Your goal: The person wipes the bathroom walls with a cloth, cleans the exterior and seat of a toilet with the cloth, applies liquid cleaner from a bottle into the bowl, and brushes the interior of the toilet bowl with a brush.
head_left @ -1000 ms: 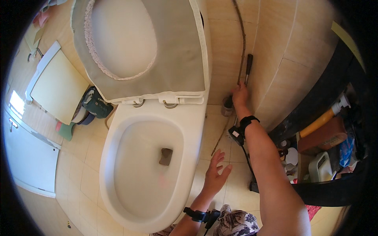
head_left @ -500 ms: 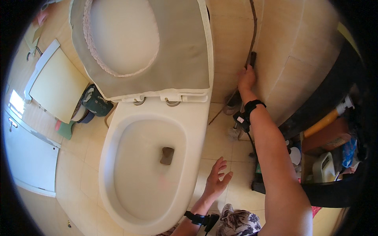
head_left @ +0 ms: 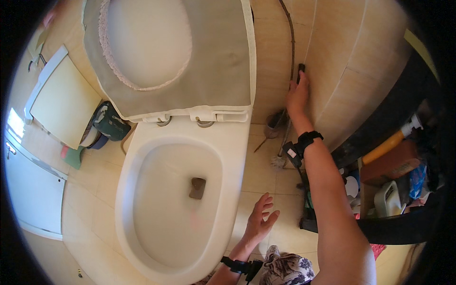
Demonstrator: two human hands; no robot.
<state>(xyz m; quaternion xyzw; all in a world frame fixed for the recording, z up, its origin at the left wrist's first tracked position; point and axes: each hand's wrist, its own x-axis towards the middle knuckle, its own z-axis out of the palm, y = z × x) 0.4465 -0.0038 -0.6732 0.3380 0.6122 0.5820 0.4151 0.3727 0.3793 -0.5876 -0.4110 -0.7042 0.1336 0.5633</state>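
Note:
My right hand (head_left: 297, 97) reaches far out to the wall on the right and is closed around the black handle of a toilet brush (head_left: 301, 70). Its grey shaft runs down past my wrist to whitish bristles (head_left: 279, 162) close to the floor. Just left of that hand, a thin brown stick (head_left: 291, 45) leans up along the wall, passing a dark cup-shaped holder (head_left: 274, 124). My left hand (head_left: 260, 218) hovers beside the toilet bowl's rim, fingers apart and holding nothing. Inside the white toilet bowl (head_left: 126, 209), the brown drain opening shows at the bottom.
The raised seat with a grey cover (head_left: 218, 61) stands at the back of the toilet. To the right, a dark-edged shelf (head_left: 394, 232) holds bottles and containers. A dark green bag (head_left: 110, 122), a cream board (head_left: 66, 99) and a white door (head_left: 33, 185) are at left.
The top of the brown stick has shifted left, away from my right hand. My right hand keeps hold of the brush, and my left hand has barely moved.

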